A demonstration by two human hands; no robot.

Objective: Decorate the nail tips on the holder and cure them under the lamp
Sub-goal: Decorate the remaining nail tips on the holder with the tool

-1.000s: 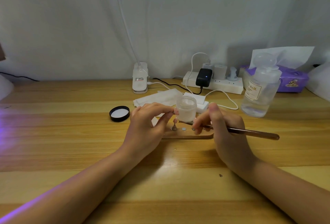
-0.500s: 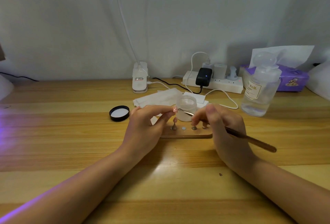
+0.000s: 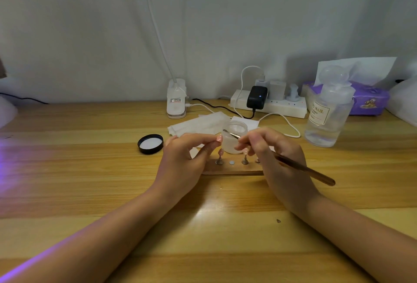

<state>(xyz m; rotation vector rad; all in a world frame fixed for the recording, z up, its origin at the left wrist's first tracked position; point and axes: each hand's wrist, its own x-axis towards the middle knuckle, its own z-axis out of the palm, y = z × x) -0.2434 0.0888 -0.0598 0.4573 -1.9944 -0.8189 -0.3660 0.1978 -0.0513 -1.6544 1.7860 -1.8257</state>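
Wooden desk (image 3: 90, 170) against a pale wall, mid-frame action; pink nail tip (image 3: 219, 138) pinched between thumb and fingertips of left hand (image 3: 185, 160), lifted off and just above the wooden holder (image 3: 232, 167) at frame centre; holder carries another tip on a post (image 3: 220, 155) at its left, one bare round pad next to it, more posts toward the right partly hidden behind right hand (image 3: 275, 156); right hand grips thin brush (image 3: 293, 165) pen-style, bristle end up over the mouth of the frosted jar (image 3: 234, 136) just behind the holder, handle trailing to lower right; step looks like loading the brush from the jar, decoration of the held tip not yet visible; next move probably calls for bringing the brush tip across to the pinched nail, steady small stroke, then seating it back on the bare pad; black jar lid (image 3: 150, 144) lies left of the hands, white wipes (image 3: 198, 122) behind, clip lamp base (image 3: 176, 100) and power strip (image 3: 268, 102) at the wall, clear pump bottle (image 3: 327, 115) and purple tissue pack (image 3: 370, 100) right; violet glow at left edge, curing lamp itself not in view
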